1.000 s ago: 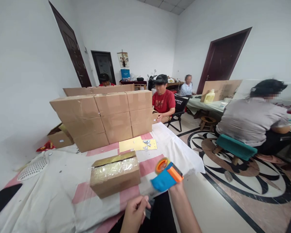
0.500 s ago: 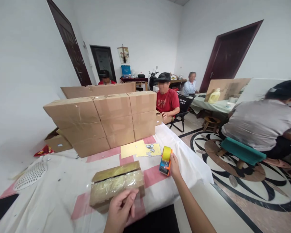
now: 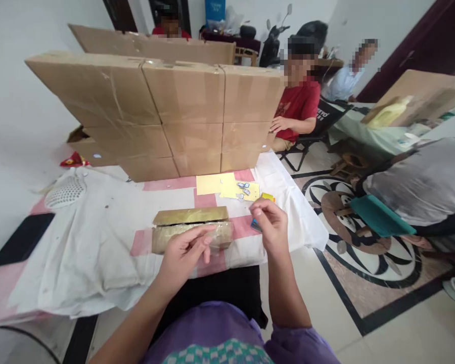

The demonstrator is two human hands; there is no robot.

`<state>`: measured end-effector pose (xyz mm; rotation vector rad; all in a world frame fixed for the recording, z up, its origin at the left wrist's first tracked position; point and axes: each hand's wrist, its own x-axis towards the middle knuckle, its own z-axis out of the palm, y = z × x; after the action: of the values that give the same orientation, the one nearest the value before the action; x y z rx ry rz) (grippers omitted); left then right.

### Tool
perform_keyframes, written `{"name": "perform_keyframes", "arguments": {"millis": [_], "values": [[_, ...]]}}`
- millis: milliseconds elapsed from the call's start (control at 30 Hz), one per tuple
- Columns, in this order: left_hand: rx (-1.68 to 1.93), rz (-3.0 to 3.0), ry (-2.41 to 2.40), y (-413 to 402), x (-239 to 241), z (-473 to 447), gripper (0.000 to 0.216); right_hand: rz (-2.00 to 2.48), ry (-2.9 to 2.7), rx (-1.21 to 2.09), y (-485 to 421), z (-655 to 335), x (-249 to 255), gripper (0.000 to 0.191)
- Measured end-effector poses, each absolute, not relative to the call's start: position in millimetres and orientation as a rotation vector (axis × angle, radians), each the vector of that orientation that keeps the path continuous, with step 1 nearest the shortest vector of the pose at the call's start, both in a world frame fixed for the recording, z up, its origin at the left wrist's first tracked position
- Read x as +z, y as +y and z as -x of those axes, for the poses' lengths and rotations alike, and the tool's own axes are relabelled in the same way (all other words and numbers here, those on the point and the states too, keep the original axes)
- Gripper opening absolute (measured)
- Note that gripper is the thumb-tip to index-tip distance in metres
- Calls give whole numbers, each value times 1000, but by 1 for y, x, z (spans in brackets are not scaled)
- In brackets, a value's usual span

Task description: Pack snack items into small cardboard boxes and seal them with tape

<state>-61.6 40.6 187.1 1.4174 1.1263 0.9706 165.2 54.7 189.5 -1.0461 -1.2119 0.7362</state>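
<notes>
My left hand (image 3: 186,254) is closed in a pinch in front of the small cardboard box (image 3: 167,238). A clear, shiny strip of tape (image 3: 217,233) shows at its fingertips, against the box's right end. The box lies on the table, its top flaps nearly meeting with a dark gap between them and glossy tape over the front. My right hand (image 3: 272,225) is raised to the right of the box, fingers curled and thumb against them; I cannot make out anything in it. Behind it the tape dispenser (image 3: 267,196) with its yellow roll is mostly hidden.
Stacked cardboard boxes (image 3: 185,96) form a wall along the table's back. Yellow card (image 3: 214,183) with small cut-out pieces lies before them. A white perforated object (image 3: 66,191) and a black flat item (image 3: 23,238) are at left. A person in red (image 3: 299,106) sits beyond the boxes.
The view has tilted down. My right hand has let go of the tape dispenser, which now stands behind it, and has moved closer to my left hand. My left hand stays by the box.
</notes>
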Motion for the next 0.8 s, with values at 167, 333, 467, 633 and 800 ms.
{"name": "perform_keyframes", "arguments": {"millis": [167,333,467,633,800], "values": [[1015,-1486,1095,44,194,59,39,892,-1608,816,54,-126,221,9],[1023,-1538,1136,47,190,62,39,957,-1669,824,63,-108,218,7],[944,-1674,1375,53,184,82,61,957,-1577,861,66,-109,218,11],[878,-2388,1540,64,168,119,41,981,-1366,949,63,-137,215,6],[592,-2663,1291,64,137,128,50,1035,-1416,1206,64,-143,210,4]]}}
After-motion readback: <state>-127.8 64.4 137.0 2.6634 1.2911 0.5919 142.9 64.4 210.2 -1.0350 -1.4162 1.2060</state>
